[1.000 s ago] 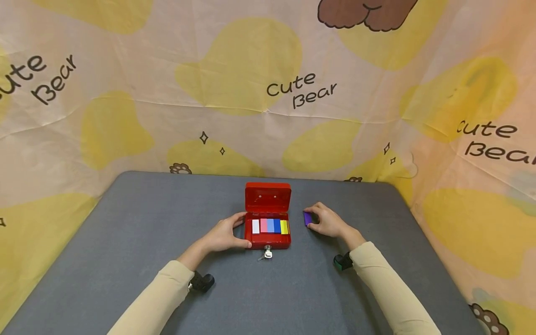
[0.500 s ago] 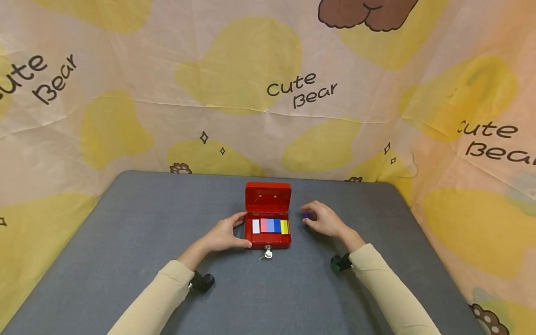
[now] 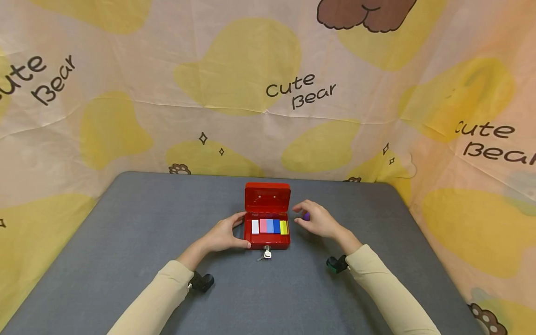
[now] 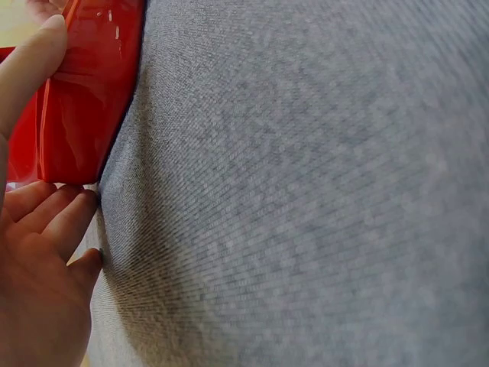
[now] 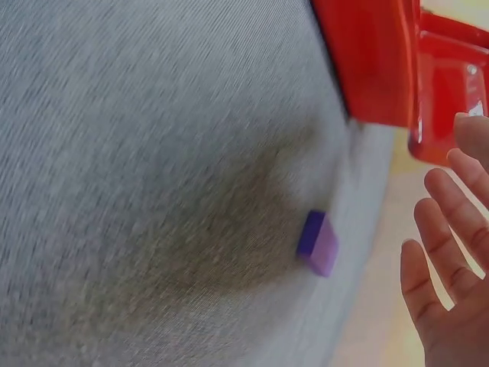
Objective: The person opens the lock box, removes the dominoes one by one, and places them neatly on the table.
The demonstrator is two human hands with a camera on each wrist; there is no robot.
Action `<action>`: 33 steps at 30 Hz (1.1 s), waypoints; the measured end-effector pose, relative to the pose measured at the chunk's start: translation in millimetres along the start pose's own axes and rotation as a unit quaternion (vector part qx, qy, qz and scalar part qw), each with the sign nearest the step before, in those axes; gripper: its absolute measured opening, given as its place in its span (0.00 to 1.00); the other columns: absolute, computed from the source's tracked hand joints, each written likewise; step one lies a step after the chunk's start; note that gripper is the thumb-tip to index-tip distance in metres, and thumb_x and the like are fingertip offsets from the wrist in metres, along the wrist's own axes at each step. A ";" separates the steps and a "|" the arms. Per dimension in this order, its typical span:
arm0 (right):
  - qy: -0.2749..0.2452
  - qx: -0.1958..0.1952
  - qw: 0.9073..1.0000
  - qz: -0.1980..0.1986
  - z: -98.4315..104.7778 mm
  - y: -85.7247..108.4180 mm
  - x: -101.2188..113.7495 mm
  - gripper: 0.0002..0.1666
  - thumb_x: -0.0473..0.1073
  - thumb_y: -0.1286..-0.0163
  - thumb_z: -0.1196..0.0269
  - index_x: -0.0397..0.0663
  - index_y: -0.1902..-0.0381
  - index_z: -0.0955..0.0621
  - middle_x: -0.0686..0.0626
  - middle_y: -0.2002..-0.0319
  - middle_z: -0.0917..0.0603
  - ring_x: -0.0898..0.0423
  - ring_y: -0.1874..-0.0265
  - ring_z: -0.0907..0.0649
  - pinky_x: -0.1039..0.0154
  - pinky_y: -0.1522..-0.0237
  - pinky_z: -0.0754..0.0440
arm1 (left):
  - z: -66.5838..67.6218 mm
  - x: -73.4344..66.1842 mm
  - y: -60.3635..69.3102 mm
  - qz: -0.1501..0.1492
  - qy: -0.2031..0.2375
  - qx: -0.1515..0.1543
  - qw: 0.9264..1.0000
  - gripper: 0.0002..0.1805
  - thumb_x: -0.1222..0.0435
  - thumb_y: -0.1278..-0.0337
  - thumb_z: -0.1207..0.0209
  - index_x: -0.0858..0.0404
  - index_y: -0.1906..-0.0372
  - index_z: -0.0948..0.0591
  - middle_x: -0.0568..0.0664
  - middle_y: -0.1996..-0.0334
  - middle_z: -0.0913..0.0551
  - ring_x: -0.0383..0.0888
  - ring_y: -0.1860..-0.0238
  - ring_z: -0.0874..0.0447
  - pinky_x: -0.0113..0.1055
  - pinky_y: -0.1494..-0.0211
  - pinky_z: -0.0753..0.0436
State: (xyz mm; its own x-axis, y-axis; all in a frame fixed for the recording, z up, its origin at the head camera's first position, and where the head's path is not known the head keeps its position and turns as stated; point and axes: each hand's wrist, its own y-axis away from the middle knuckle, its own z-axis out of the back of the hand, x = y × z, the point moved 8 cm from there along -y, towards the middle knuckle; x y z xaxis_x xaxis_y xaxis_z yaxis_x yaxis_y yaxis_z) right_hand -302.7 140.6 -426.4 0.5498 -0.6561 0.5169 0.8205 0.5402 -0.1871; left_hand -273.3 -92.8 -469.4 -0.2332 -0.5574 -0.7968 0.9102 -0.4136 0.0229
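Note:
A red cash box (image 3: 268,240) stands on the grey table with its lid (image 3: 268,197) raised. Inside it, coloured blocks (image 3: 270,226) lie side by side: white, pink, light blue, dark blue and yellow. My left hand (image 3: 223,234) holds the box's left side, thumb at the front corner and fingers at the back. Beyond the box's right side hovers my right hand (image 3: 320,220), its fingers apart with nothing between them. Under it a purple block (image 5: 317,243) lies on the table, partly hidden in the head view.
A small key (image 3: 267,254) sits in the lock at the box's front. The grey table (image 3: 268,298) runs back to a patterned cloth backdrop (image 3: 234,93). Dark wrist cameras (image 3: 202,282) hang below both forearms.
My right hand has let go of the purple block and shifted left toward the box, above the block. The left hand stays on the box.

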 end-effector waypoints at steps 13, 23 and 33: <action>0.006 0.018 0.999 0.043 -6.3 -7.4 36.0 0.18 0.40 0.41 0.35 0.45 0.53 0.22 0.48 0.57 0.20 0.51 0.59 0.21 0.59 0.58 0.19 | -0.1 -0.4 -1.0 -0.006 0.000 0.005 1.000 0.50 0.56 0.66 0.27 0.66 0.34 0.38 0.59 0.37 0.32 0.51 0.39 0.29 0.46 0.37 0.32; 0.008 0.030 0.998 0.049 -14.5 -18.5 55.9 0.19 0.42 0.41 0.35 0.46 0.51 0.22 0.50 0.57 0.21 0.55 0.60 0.23 0.61 0.59 0.20 | -0.6 1.5 -2.5 0.001 0.005 0.010 1.000 0.51 0.54 0.66 0.27 0.66 0.34 0.38 0.58 0.37 0.31 0.51 0.39 0.29 0.47 0.37 0.32; 0.043 0.037 0.997 0.049 -27.4 -27.4 67.8 0.21 0.45 0.41 0.35 0.47 0.51 0.23 0.52 0.56 0.21 0.58 0.59 0.22 0.65 0.56 0.21 | -0.6 1.6 -2.3 0.002 0.006 0.016 1.000 0.51 0.53 0.66 0.27 0.66 0.34 0.38 0.58 0.38 0.31 0.51 0.39 0.29 0.48 0.37 0.33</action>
State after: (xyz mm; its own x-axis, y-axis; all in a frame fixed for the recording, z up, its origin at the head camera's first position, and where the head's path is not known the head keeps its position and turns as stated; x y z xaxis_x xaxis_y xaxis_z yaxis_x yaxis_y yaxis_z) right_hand -283.7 66.8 -409.2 0.6407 -0.6396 0.4247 0.7503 0.6389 -0.1698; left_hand -275.6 -92.4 -471.1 -0.2252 -0.5509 -0.8036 0.8998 -0.4340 0.0454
